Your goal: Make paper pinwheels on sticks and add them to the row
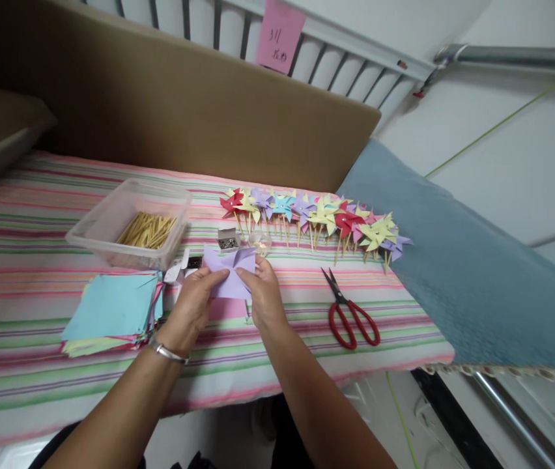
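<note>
A purple paper square [231, 284] with slit corners is held up between both hands above the striped cloth. My left hand [198, 294] pinches its left side, thumb on top near the middle. On the right side, my right hand [266, 293] grips it the same way, thumb pointing inward. Beneath it lies a pink paper sheet [228, 309], partly covered. Just beyond the hands are a small box of dark metal pins [227, 241] and a clear round container [260, 243] with small pale pieces. A second dark-filled box [194, 262] is half hidden by my left hand.
Red-handled scissors [340, 306] lie at the right. Finished paper pinwheels [324, 215] on sticks lie in a row at the back right. To the left are a plastic tub [99, 228] of wooden sticks and a paper stack [111, 305]. A brown board [199, 111] stands behind.
</note>
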A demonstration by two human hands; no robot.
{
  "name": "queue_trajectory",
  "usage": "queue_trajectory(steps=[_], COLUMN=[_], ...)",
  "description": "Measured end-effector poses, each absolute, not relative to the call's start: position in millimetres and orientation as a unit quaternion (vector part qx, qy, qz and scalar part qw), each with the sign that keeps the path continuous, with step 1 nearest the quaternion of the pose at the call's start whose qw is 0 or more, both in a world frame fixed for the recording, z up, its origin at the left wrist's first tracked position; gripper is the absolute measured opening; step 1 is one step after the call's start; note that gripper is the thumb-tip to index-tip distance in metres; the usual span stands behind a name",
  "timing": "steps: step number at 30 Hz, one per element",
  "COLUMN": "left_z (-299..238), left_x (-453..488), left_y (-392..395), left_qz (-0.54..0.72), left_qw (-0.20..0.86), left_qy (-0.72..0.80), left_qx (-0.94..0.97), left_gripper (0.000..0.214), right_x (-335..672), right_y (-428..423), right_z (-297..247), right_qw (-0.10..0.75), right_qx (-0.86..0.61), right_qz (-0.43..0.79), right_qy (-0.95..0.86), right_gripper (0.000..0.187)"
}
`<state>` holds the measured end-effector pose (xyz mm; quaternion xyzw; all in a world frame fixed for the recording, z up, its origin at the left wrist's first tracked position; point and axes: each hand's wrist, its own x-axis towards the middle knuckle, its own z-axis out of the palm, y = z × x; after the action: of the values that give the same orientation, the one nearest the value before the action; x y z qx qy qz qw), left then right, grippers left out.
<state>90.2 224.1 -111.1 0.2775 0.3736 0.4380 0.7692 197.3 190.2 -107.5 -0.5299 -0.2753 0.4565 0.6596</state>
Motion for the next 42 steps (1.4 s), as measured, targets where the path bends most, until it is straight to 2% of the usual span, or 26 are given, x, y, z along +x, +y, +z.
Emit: queue_trajectory(steps=[4,10,14,19,24,36,42], left_z=[-105.2,-96.6,-96.3,-98.4,-104.9,-109.2,-102.1], left_x=[77.5,62.5,61.8,63.4,65.0,74.3,65.5], left_y=[237.0,245.2,244.5,244.1,244.4,239.4,244.0], left_qz=[0.456,0.453,0.438,0.429,0.42,0.41,0.408], left_qw=[0.74,0.74,0.748,0.75,0.737,0.729,0.726], left_qy=[0.411,0.408,0.404,0.398,0.411,0.426,0.438], left_qx=[0.275,0.285,0.291,0.309,0.335,0.345,0.34], left_gripper=[0.02,0.021,0.021,0.021,0.023,0.03,0.029], right_x=[206.5,215.2,212.2,212.9,211.5,206.7,220.5], right_y=[184.2,172.5,172.2,176.1,176.3,179.4,177.2], right_z=[-105.1,-104.9,-103.2,-104.6,-102.6,-101.2,-97.8], right_qw=[0.605,0.489,0.453,0.458,0.475,0.485,0.448], right_qx=[-0.589,-0.578,-0.552,-0.545,-0.569,-0.63,-0.608], right_qz=[0.374,0.096,0.035,0.059,0.126,0.206,0.173], right_qy=[-0.384,-0.647,-0.699,-0.7,-0.659,-0.57,-0.632], right_gripper=[0.036,0.032,0.024,0.011,0.005,0.008,0.018])
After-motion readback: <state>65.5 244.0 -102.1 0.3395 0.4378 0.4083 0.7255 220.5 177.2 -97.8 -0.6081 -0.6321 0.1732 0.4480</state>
